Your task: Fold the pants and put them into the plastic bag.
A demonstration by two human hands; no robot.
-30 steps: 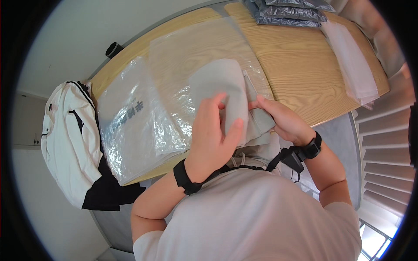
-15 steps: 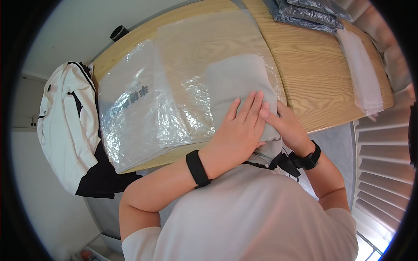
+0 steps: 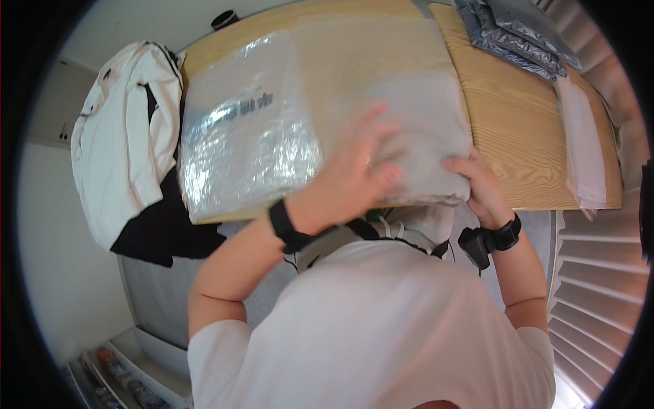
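A folded light-grey garment (image 3: 426,119) lies near the table's front edge. A large clear plastic bag (image 3: 354,61) is spread flat around it; whether the cloth lies on or inside it, I cannot tell. My right hand (image 3: 485,184) grips the garment's right front edge, thumb on top and fingers below. Over the garment's left side is my left hand (image 3: 347,174), blurred by motion, fingers apart and holding nothing. To its left lie glossy clear bags (image 3: 248,150) with dark print, stacked flat.
A white garment (image 3: 129,129) with black trim and black cloth (image 3: 167,225) hang at the table's left. Grey packaged bundles (image 3: 518,34) sit far right, above a strip of thin white bags (image 3: 582,143). A black cylinder (image 3: 224,20) stands behind the table.
My left hand has lifted off the garment and shifted left, its fingers spreading. My right hand has moved to the right edge and holds it. The garment appears wider and flatter.
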